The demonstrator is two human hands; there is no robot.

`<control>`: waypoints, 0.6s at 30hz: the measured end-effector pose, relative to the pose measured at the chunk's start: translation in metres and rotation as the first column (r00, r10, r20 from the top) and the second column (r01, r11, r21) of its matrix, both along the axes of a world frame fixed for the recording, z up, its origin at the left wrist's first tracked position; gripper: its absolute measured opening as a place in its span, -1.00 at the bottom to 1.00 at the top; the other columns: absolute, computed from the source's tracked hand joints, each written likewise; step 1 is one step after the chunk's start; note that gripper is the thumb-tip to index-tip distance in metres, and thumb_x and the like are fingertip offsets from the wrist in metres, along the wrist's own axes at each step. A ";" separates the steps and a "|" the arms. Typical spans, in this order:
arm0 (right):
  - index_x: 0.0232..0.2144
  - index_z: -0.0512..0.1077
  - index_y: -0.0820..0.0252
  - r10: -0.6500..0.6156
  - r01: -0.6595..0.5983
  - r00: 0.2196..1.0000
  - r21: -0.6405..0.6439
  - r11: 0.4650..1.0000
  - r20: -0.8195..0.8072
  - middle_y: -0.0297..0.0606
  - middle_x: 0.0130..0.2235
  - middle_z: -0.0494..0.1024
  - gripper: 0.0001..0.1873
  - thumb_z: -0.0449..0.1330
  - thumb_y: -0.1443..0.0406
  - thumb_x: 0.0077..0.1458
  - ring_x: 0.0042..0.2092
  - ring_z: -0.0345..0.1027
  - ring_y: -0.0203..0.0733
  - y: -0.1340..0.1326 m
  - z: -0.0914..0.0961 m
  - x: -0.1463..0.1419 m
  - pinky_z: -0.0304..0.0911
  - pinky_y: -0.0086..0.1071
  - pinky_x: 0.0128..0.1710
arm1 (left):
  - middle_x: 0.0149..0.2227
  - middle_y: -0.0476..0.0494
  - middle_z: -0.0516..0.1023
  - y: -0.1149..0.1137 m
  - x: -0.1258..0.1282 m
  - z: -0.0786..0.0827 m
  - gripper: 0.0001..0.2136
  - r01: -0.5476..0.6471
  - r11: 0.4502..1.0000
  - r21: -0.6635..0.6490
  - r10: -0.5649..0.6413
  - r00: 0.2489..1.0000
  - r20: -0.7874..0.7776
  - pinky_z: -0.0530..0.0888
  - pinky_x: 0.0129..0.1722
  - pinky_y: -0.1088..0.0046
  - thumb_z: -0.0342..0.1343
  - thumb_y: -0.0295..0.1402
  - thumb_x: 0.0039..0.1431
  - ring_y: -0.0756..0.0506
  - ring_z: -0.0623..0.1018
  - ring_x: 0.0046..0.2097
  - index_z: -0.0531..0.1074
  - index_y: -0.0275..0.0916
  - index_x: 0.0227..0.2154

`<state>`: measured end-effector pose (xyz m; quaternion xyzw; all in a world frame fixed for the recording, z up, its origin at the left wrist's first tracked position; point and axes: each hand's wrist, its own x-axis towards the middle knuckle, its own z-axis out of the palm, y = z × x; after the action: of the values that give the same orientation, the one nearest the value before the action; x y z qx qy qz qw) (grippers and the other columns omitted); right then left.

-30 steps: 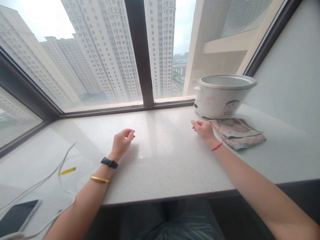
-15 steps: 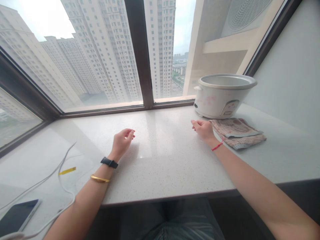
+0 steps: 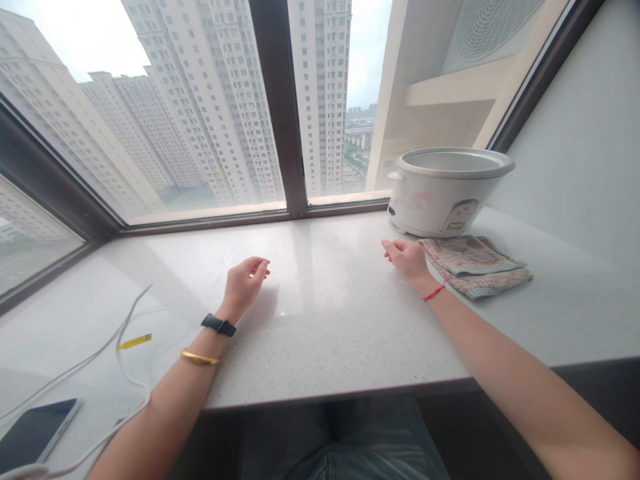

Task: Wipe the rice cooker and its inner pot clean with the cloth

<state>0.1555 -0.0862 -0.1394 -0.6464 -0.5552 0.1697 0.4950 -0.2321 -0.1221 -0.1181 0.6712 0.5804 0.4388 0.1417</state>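
My left hand (image 3: pixel 245 283) is over the pale speckled counter, left of centre, its fingers curled toward the thumb with nothing seen in them. A dark watch band (image 3: pixel 219 325) and a gold bangle (image 3: pixel 200 357) circle that arm. In a loose fist, also with nothing seen in it, my right hand (image 3: pixel 407 259) lies just left of a folded patterned cloth (image 3: pixel 483 267). A red string bracelet (image 3: pixel 435 291) is on that wrist. Behind the cloth stands a white rice cooker (image 3: pixel 430 200) with pink flower marks, lidless, the side with its panel facing me.
At the lower left, a phone (image 3: pixel 37 430) lies beside a white cable (image 3: pixel 133 383) with a yellow tag (image 3: pixel 135 341). Dark window frames (image 3: pixel 280 107) border the counter's back (image 3: pixel 320 333), and a pale wall (image 3: pixel 580 167) rises on the right. The counter's front edge is close to my lap.
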 end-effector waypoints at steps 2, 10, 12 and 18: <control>-0.68 0.43 0.16 0.001 -0.001 1.000 0.001 1.000 0.000 -0.28 -0.65 0.41 -0.44 0.13 -0.14 0.05 -0.55 0.25 -0.22 0.000 -0.001 0.000 0.14 -0.31 -0.42 | -0.44 -0.09 0.65 0.000 0.000 0.000 -0.77 -0.001 1.000 -0.001 0.001 1.000 0.001 0.49 -0.29 0.37 0.06 -0.21 0.21 -0.11 0.63 -0.39 0.55 -0.22 -0.31; -0.69 0.42 0.15 0.007 -0.007 1.000 0.002 1.000 0.009 -0.27 -0.65 0.41 -0.40 0.12 -0.19 0.03 -0.55 0.25 -0.21 0.001 0.000 0.000 0.12 -0.31 -0.44 | -0.44 -0.09 0.65 0.002 -0.001 -0.002 -0.77 0.004 1.000 0.003 -0.004 1.000 0.002 0.49 -0.29 0.36 0.07 -0.20 0.21 -0.12 0.63 -0.38 0.55 -0.22 -0.31; -0.70 0.41 0.15 0.008 -0.008 1.000 0.001 1.000 0.009 -0.28 -0.66 0.40 -0.41 0.12 -0.18 0.03 -0.55 0.24 -0.22 0.001 0.000 -0.001 0.12 -0.31 -0.44 | -0.44 -0.09 0.65 0.002 0.000 -0.001 -0.77 0.005 1.000 0.001 -0.005 1.000 0.001 0.49 -0.29 0.36 0.07 -0.21 0.21 -0.12 0.63 -0.38 0.55 -0.22 -0.31; -0.70 0.41 0.14 0.017 -0.017 1.000 -0.006 1.000 0.005 -0.28 -0.65 0.40 -0.46 0.12 -0.12 0.02 -0.55 0.23 -0.22 0.000 0.001 -0.001 0.11 -0.30 -0.42 | -0.43 -0.10 0.65 0.000 0.000 0.000 -0.77 0.002 1.000 -0.007 -0.002 1.000 0.002 0.49 -0.28 0.35 0.07 -0.21 0.22 -0.13 0.64 -0.37 0.56 -0.23 -0.30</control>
<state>0.1541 -0.0861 -0.1388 -0.6435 -0.5614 0.1739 0.4904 -0.2317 -0.1219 -0.1184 0.6707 0.5811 0.4375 0.1452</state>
